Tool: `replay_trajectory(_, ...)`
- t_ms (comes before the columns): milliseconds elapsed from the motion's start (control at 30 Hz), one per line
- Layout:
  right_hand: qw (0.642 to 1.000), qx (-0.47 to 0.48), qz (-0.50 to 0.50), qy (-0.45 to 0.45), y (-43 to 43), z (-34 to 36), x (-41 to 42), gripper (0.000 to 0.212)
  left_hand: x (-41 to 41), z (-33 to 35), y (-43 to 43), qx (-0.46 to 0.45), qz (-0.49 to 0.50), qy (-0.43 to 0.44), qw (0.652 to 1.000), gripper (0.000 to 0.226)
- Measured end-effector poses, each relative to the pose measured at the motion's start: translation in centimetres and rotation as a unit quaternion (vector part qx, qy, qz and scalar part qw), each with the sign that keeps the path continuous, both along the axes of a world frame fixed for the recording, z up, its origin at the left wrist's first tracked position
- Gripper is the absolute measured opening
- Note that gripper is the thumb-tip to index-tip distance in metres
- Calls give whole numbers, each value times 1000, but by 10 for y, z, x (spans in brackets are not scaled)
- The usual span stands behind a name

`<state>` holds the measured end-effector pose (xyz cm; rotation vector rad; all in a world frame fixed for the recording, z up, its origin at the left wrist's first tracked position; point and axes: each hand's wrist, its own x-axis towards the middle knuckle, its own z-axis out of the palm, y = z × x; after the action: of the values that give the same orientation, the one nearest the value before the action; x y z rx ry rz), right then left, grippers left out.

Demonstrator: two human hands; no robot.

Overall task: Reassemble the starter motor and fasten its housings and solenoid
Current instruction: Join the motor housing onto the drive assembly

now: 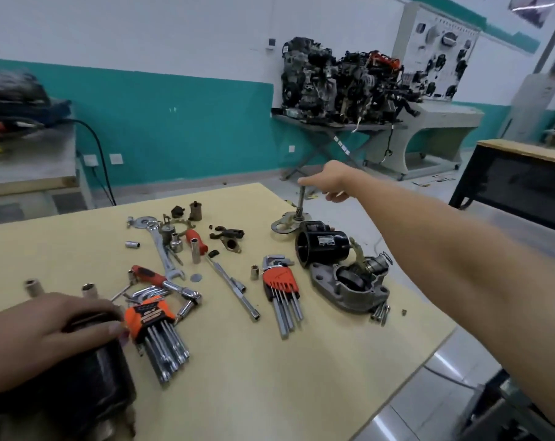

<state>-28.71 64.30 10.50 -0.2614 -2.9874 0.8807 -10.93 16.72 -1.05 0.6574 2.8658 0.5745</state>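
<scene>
My left hand [56,332] grips the top of a large black cylindrical motor body [88,383] at the near left table edge. My right hand [330,181] reaches to the far edge and pinches the upright shaft of a plate-and-shaft part [290,222] standing on the table. A black solenoid cylinder [320,246] lies on its side beside the grey aluminium drive housing [349,288], which holds a gear and lever. Several bolts [381,313] lie next to the housing.
The yellow table [269,377] carries two orange hex key sets [155,332] [281,288], a red-handled ratchet [161,280], an extension bar [234,286], a spanner [161,246], sockets and small brush parts [228,237]. Engines on a stand [339,87] are beyond.
</scene>
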Motion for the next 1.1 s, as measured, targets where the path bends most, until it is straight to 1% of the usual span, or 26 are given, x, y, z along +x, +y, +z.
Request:
replay_trajectory(67,997,-68,15,-46,-3,-6,-11,48,1,18,13,-29,9,-22,999,56)
replay_trajectory(133,993,-91,23,-67,-6,-10,-20,47,2,25,17,-41,1,-51,998,63)
replay_trajectory(233,996,-50,27,-63,-7,-19,-34,43,6,30,21,-47,3,-72,996,67)
replay_trajectory(300,997,-40,30,-54,-9,-25,-41,36,8,36,25,-36,7,-83,996,70)
replay_trajectory(367,998,-34,33,-34,-12,-32,-45,34,9,40,29,-30,8,-94,995,74)
replay_trajectory(433,999,-8,39,-4,-15,-37,-46,35,9,41,30,-27,6,-92,995,75)
replay_trajectory(500,997,39,58,21,-19,-37,-44,36,9,39,29,-26,6,-92,995,73)
replay_trajectory(567,993,77,73,50,-23,-28,-40,39,7,35,24,-28,4,-87,996,68)
replay_trajectory(600,991,79,72,77,-25,-17,-39,41,5,32,21,-32,1,-80,996,63)
replay_trajectory(633,990,65,65,112,-25,-2,-38,43,3,28,19,-38,-3,-71,997,59)
replay_trajectory(700,980,1,33,194,-24,37,-41,44,-1,22,17,-48,-4,-56,997,55)
replay_trajectory(767,964,-66,4,258,-24,77,-44,41,-2,19,17,-51,5,-59,997,58)
replay_trajectory(833,954,-87,-3,286,-28,102,-44,37,-3,20,19,-53,8,-69,996,67)
replay_trajectory(900,958,-63,9,278,-36,105,-44,36,-1,23,22,-51,10,-80,995,72)
replay_trajectory(1000,976,16,34,214,-55,73,-38,36,4,32,27,-49,17,-91,995,78)
replay_trajectory(1100,983,90,32,157,-68,20,-35,41,8,40,33,-49,22,-103,993,67)
